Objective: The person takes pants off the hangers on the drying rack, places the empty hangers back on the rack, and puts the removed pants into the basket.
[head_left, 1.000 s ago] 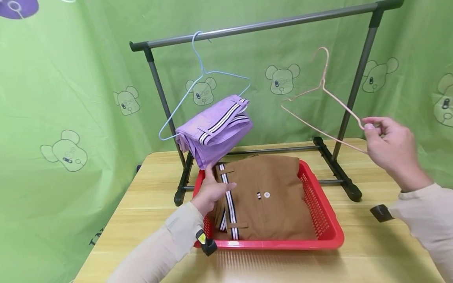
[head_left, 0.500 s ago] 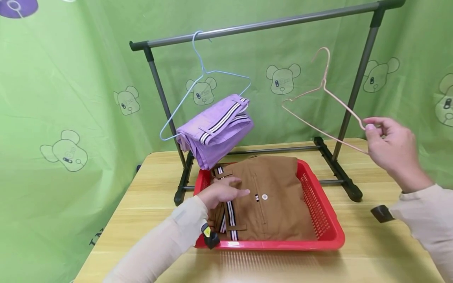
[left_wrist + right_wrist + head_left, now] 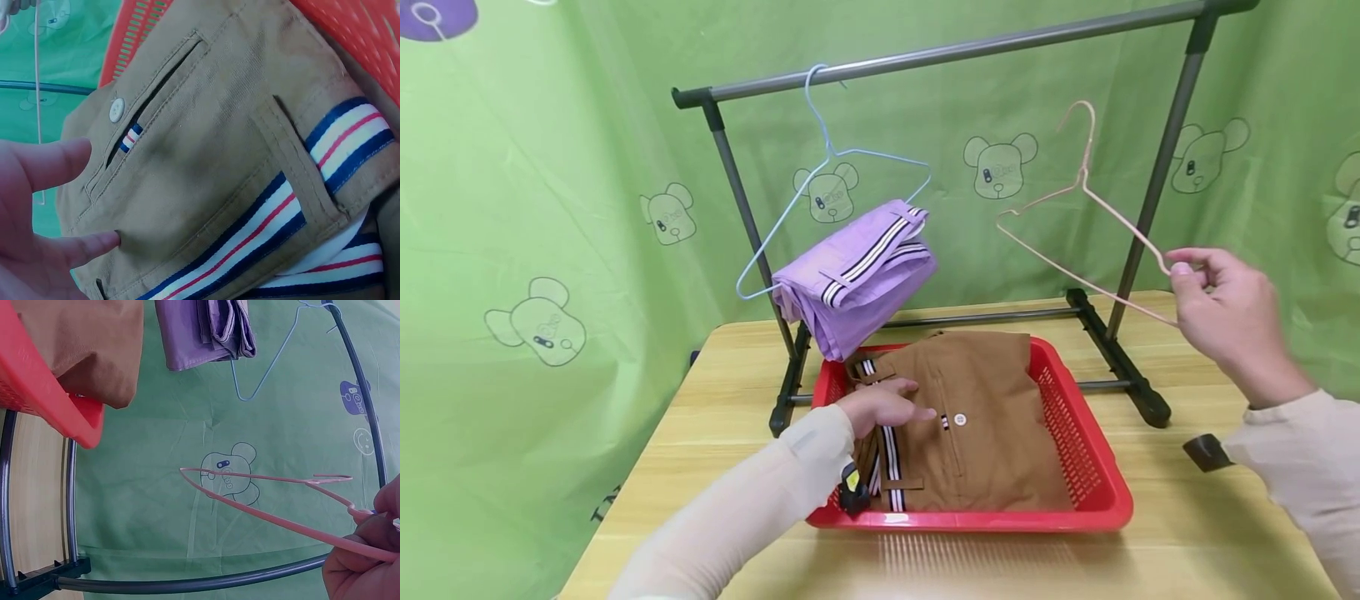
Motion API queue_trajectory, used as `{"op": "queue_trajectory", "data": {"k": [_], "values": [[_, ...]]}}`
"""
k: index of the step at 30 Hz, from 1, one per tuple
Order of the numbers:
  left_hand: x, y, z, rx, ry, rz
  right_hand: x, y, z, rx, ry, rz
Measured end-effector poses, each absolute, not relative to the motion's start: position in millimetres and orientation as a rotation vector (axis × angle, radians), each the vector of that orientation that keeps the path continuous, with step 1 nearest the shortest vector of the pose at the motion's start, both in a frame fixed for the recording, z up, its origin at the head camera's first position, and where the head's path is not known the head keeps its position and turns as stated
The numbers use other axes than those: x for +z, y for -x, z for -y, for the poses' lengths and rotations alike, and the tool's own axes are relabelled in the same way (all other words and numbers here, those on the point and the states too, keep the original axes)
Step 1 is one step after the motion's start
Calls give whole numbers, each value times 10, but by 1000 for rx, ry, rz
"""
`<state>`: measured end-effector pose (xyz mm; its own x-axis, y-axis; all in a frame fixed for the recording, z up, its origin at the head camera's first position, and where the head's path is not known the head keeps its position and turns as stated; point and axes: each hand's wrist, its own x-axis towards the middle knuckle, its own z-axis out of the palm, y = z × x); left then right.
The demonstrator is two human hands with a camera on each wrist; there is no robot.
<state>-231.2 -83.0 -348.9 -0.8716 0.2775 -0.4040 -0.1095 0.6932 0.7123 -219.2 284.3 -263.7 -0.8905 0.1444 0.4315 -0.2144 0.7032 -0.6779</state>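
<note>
Brown trousers [image 3: 1000, 450] with a striped waistband lie folded in a red plastic basket [image 3: 1108, 500]. My left hand [image 3: 880, 407] is over their waistband side; in the left wrist view a fingertip [image 3: 109, 240] comes right at the cloth, and the thumb and finger are spread apart. At the right, my right hand [image 3: 1228, 312] pinches a pink wire hanger [image 3: 1120, 218] by one corner, its hook up in the air. Purple trousers [image 3: 857, 267] hang folded over the bar of a blue hanger [image 3: 790, 204], which is hooked on the rack's rail.
A metal clothes rack [image 3: 985, 57] with black feet stands behind and around the basket on a wooden table [image 3: 715, 467]. Its right post [image 3: 1165, 158] rises behind the pink hanger. A green curtain [image 3: 550, 233] with bear drawings closes off the back and left.
My left hand has come down from the lower edge of the purple trousers to the brown trousers in the basket, shifting their waistband slightly. The right hand keeps the pink hanger in place.
</note>
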Motion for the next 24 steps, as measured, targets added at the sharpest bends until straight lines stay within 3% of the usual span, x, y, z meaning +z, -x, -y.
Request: {"op": "queue_trajectory", "data": {"k": [24], "values": [[-3617,2392,953,1077,-85,-2298,-2562,2118,-2739,1089,-66,2296]]}}
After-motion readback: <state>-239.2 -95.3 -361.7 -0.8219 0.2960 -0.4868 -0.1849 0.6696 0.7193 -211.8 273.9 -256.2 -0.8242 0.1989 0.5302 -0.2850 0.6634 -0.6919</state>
